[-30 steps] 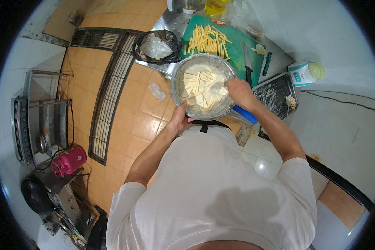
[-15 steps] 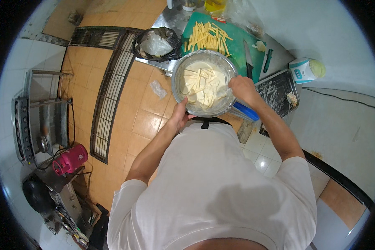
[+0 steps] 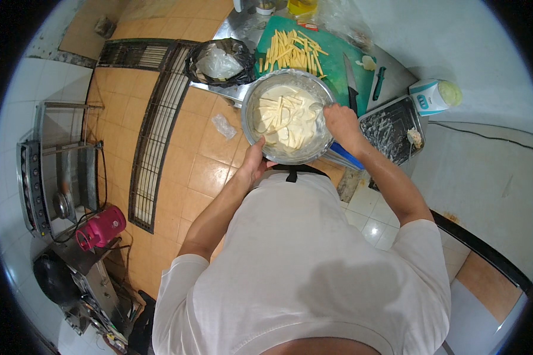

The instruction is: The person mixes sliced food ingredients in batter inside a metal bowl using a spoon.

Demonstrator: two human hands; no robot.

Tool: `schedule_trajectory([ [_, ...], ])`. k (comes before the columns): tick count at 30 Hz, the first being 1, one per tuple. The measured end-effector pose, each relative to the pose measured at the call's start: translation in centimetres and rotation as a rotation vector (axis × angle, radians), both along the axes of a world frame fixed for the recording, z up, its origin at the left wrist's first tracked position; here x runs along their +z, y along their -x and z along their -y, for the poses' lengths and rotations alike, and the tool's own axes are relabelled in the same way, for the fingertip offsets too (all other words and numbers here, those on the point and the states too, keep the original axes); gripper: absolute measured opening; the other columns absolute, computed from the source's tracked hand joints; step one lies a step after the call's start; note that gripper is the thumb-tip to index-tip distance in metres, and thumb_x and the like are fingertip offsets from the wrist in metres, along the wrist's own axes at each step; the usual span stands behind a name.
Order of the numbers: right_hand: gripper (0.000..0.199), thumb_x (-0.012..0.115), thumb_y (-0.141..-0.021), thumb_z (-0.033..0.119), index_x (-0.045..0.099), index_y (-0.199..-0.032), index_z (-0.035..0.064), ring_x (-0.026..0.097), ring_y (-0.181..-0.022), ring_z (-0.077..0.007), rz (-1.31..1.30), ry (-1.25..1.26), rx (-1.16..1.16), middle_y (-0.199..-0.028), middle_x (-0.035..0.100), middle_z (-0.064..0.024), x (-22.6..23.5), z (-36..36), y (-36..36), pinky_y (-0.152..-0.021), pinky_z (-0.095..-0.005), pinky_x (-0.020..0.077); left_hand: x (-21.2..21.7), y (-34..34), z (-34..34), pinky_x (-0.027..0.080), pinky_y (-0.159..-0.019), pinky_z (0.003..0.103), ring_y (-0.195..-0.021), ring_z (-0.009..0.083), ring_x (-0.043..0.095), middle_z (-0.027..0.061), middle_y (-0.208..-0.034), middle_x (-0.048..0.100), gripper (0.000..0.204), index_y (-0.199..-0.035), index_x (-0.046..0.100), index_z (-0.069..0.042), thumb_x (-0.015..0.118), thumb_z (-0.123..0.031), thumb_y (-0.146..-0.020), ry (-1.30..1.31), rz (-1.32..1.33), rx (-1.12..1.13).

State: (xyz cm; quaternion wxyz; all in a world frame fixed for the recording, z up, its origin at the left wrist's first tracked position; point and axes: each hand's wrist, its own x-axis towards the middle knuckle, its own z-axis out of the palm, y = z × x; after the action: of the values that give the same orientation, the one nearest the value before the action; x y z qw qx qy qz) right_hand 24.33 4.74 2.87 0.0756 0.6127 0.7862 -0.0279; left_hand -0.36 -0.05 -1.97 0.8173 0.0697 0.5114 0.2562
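Note:
A round metal bowl (image 3: pixel 250 135) is held in front of my waist, at the near edge of the counter. Inside it, pale cut sticks (image 3: pixel 287 112) lie in a thick, creamy white batter (image 3: pixel 284 93). My left hand (image 3: pixel 256 163) grips the bowl's near-left side, thumb at the rim and fingers underneath. At the bowl's right rim, my right hand (image 3: pixel 342 124) is closed on a metal spoon (image 3: pixel 317 109), whose head shows over the batter; its handle is mostly hidden in the fist.
Yellow sticks (image 3: pixel 290 50) are piled on a green cutting board (image 3: pixel 334 50) beside a knife (image 3: pixel 350 80). A green-handled tool (image 3: pixel 379 83), a smeared black tray (image 3: pixel 391 127) and a white tub (image 3: pixel 427 97) sit rightward. A black bag (image 3: pixel 243 50) stands left.
My right hand has risen slightly with the spoon, whose head now shows more clearly. The bowl has shifted a little up and left. My left hand keeps its grip.

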Motion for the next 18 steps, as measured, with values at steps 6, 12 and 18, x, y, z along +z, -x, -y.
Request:
schedule_trajectory([
  [6, 0.016, 0.049, -0.076, 0.011, 0.062, -0.071, 0.0047, 0.063, -0.063, -0.0346, -0.112, -0.063, -0.053, -0.071, 0.061, -0.0195, 1.1, -0.5, 0.0, -0.056, -0.0429, 0.0505, -0.1, 0.0, 0.1, 0.049, -0.089, 0.039, -0.115, 0.0256, 0.048, 0.0161, -0.131, 0.042, 0.048, -0.133, 0.033, -0.002, 0.032, -0.033, -0.096, 0.001, -0.034, 0.003],
  [12, 0.019, 0.050, -0.074, 0.008, 0.068, -0.078, 0.0071, 0.063, -0.069, -0.0350, -0.078, 0.099, -0.026, -0.078, 0.063, -0.0204, 1.0, -0.3, 0.4, -0.061, -0.0422, 0.0509, 0.0, 0.0, 0.0, 0.049, -0.088, 0.040, -0.115, 0.0254, 0.048, 0.0159, -0.133, 0.041, 0.048, -0.134, 0.032, -0.003, 0.033, -0.033, -0.096, 0.001, -0.025, 0.008],
  [18, 0.018, 0.050, -0.075, 0.012, 0.065, -0.071, 0.0033, 0.064, -0.070, -0.0337, -0.145, 0.174, 0.025, -0.073, 0.063, -0.0189, 0.2, 0.4, 0.1, -0.061, -0.0431, 0.0516, -0.1, 0.0, 0.1, 0.051, -0.086, 0.040, -0.117, 0.0254, 0.047, 0.0157, -0.134, 0.039, 0.049, -0.134, 0.031, -0.003, 0.034, -0.033, -0.096, -0.001, 0.006, 0.019],
])
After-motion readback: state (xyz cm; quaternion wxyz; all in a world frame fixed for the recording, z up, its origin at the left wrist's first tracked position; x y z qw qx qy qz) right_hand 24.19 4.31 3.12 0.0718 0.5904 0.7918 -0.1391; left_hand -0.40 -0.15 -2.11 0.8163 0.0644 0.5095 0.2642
